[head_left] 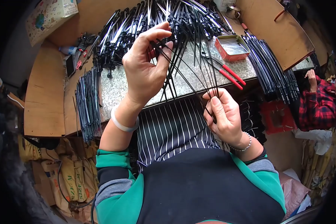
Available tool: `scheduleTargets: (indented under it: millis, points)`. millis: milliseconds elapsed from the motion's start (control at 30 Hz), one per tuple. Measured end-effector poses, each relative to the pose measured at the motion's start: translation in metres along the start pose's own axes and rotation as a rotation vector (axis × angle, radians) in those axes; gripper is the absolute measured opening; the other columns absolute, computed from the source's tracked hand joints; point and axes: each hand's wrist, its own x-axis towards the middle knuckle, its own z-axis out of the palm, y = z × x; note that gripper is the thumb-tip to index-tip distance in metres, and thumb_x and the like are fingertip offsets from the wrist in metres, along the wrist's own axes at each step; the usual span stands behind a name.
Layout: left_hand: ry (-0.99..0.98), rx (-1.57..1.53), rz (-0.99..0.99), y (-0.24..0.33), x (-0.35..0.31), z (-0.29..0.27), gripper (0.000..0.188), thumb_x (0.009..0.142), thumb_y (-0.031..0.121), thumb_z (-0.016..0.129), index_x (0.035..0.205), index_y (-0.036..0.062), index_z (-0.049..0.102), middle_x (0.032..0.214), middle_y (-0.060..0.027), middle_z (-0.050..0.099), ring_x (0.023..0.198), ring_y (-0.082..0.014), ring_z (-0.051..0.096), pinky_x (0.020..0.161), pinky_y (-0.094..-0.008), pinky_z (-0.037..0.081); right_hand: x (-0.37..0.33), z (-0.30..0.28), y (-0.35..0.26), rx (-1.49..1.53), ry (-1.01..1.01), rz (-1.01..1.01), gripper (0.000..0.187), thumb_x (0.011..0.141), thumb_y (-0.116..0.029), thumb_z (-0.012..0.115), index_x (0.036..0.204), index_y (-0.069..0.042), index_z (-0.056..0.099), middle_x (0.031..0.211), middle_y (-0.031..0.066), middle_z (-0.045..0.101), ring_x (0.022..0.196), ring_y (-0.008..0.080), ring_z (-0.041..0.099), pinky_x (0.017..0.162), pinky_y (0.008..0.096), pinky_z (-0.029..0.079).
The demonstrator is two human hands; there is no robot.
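Note:
Both my hands are raised over the near edge of a speckled grey worktop [114,84]. My right hand [226,115] pinches several thin black strips [211,71] between thumb and fingers, and they fan upward from its grip. My left hand [145,69] is higher, its thumb and fingers curled around more of these strips, some of which dangle below it. What the strips are made of cannot be told. Right of the hands lie pliers [231,76] with red handles, beside an open red tin [233,56] holding fine pale pieces.
Behind my hands is a large heap of black and silver rods [138,28]. Rod bundles overhang the worktop at left [87,104] and right [268,67]. Wooden panels [44,89] flank it. At far right sits a person in a plaid sleeve [319,106].

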Motion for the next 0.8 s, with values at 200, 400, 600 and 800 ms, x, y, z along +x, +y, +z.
scheduleTargets:
  millis: [200,400,600,800]
  points:
    - [0.060,-0.028,0.178,0.010,-0.002,-0.007,0.021,0.083,-0.010,0.050,0.103,-0.0066,0.051,0.117,-0.0217,0.051,0.107,-0.0270,0.054,0.083,-0.0326,0.053,0.010,-0.014,-0.008,-0.129,0.108,0.049,0.015,0.096,-0.016,0.035,0.100,-0.002,0.040,0.054,0.0048,0.049,0.037,0.0056,0.040,0.035,0.0169,0.034]
    - [0.201,-0.065,0.108,0.023,-0.002,-0.027,0.024,0.080,-0.009,0.055,0.104,-0.0073,0.053,0.112,-0.0205,0.055,0.098,-0.0227,0.059,0.079,-0.0278,0.054,0.026,-0.054,-0.023,-0.289,0.150,-0.038,0.014,0.096,-0.015,0.036,0.097,-0.004,0.043,0.050,0.0018,0.045,0.035,0.0055,0.034,0.034,0.0165,0.029]
    - [0.127,0.077,0.158,0.011,-0.012,-0.049,0.024,0.079,-0.011,0.056,0.103,-0.0074,0.055,0.109,-0.0206,0.056,0.097,-0.0226,0.059,0.078,-0.0275,0.053,0.039,-0.083,-0.046,-0.366,0.248,-0.152,0.013,0.096,-0.016,0.037,0.095,-0.005,0.044,0.051,-0.0007,0.042,0.041,0.0054,0.036,0.040,0.0172,0.031]
    - [0.136,0.091,0.119,0.027,-0.021,-0.062,0.018,0.081,-0.015,0.048,0.093,-0.0075,0.058,0.101,-0.0178,0.053,0.093,-0.0253,0.059,0.078,-0.0313,0.055,0.048,-0.082,-0.050,-0.068,0.134,-0.090,0.015,0.096,-0.017,0.036,0.095,-0.005,0.045,0.061,0.0046,0.050,0.050,0.0132,0.051,0.054,0.0251,0.049]
